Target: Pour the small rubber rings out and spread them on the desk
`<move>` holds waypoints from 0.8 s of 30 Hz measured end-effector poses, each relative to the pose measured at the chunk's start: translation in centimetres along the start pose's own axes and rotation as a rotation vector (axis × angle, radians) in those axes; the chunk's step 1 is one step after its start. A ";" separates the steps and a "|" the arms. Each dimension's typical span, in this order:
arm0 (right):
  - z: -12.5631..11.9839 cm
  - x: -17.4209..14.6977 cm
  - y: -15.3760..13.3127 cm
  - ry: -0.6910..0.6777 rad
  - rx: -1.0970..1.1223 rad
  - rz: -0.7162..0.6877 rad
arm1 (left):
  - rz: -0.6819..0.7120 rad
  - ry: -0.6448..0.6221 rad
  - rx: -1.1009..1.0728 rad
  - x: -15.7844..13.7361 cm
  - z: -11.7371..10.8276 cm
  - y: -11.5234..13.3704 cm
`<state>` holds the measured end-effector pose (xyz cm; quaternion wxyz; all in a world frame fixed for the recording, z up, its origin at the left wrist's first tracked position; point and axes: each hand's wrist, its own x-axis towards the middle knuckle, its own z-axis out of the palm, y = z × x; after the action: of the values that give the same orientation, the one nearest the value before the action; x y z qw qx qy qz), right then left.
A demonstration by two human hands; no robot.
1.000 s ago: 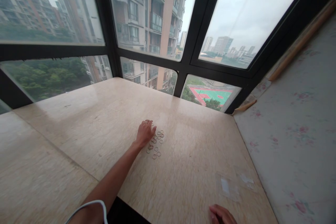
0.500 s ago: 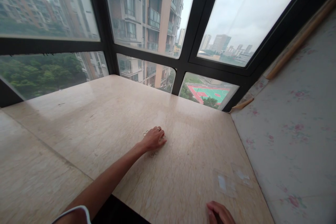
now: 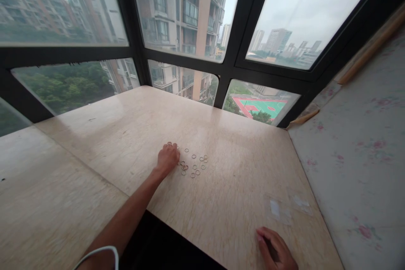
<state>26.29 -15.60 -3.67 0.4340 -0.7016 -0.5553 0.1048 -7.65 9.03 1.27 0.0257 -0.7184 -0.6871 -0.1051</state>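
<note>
My left hand (image 3: 168, 158) rests on the stone ledge with its fingers curled downward, at the left edge of a scatter of small metal rings (image 3: 194, 156). A ring band circles one of its fingers. Parts of rings show beside the fingertips, but what lies under the curled fingers is hidden. Several rings lie flat to the right of the hand, some overlapping. Near the front edge, my right hand (image 3: 275, 249) is loosely curled, thumb close to the index finger, with nothing visible in the hollow between them.
Two clear plastic bags (image 3: 278, 210) with white labels lie at the right, near the floral wall (image 3: 357, 202). Dark window frames (image 3: 230, 71) border the pale ledge (image 3: 228, 215) at the back. A seam crosses the ledge on the left.
My left hand has moved left, uncovering several rings that it covered before. The view has shifted slightly, and more of my right hand shows at the bottom.
</note>
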 end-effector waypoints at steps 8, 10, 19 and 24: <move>-0.7 0.2 0.3 -0.062 -0.035 -0.026 | 0.500 -0.021 -0.325 -0.9 1.1 5.3; -0.7 0.1 0.0 -0.071 -0.027 -0.021 | 0.508 0.017 -0.366 -1.7 0.8 4.8; -0.7 0.1 -0.3 -0.094 -0.006 -0.012 | 0.179 -0.058 -0.267 -5.6 -1.2 0.0; -0.7 -0.1 -0.3 -0.092 0.007 -0.005 | 0.013 -0.033 -0.178 -4.3 -1.0 -0.7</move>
<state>26.51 -16.00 -3.04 0.4108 -0.6931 -0.5760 0.1381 -8.60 4.67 1.41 -0.0486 -0.7240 -0.6707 -0.1538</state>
